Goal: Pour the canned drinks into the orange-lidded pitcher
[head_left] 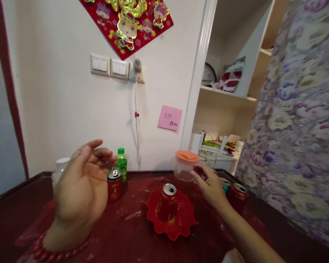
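My left hand (83, 182), with a red bead bracelet at its wrist, is raised at the left, palm showing, fingers apart and holding nothing. Just beyond its fingertips stand a red can (115, 188) and a green bottle (122, 160). At centre, an opened red can (168, 204) stands upright on a red scalloped plate (182, 226). My right hand (211, 184) reaches in from the right, its fingertips at the side of a clear container (183, 171) with an orange lid (187, 157). Whether they touch it is unclear; the fingers are apart.
Right of my right hand are a teal can (224, 185) and another red can (238, 195). A white-lidded jar (60, 166) stands behind my left hand. The dark red table (126, 237) meets the wall; a floral curtain (298, 128) hangs at the right.
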The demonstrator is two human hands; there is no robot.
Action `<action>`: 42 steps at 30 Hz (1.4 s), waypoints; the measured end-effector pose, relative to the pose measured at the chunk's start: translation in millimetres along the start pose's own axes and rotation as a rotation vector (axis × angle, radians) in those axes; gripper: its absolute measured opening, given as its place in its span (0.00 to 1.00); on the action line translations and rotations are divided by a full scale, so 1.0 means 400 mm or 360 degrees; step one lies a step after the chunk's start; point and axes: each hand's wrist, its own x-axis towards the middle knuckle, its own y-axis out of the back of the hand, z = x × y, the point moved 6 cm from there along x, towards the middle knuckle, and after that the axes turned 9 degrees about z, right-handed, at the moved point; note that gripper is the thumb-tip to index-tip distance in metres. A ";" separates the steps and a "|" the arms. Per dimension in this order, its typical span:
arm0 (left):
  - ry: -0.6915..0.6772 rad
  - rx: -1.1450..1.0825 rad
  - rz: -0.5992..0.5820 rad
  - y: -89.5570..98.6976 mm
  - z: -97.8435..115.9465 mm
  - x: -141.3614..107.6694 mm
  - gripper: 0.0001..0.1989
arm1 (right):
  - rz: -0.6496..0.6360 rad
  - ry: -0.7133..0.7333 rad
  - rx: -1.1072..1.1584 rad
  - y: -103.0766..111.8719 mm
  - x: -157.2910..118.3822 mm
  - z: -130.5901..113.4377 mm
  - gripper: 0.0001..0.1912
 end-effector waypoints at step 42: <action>0.0336 0.1243 -0.0580 0.090 -0.374 -0.008 0.30 | 0.0955 -0.0668 0.0986 0.122 0.152 0.153 0.29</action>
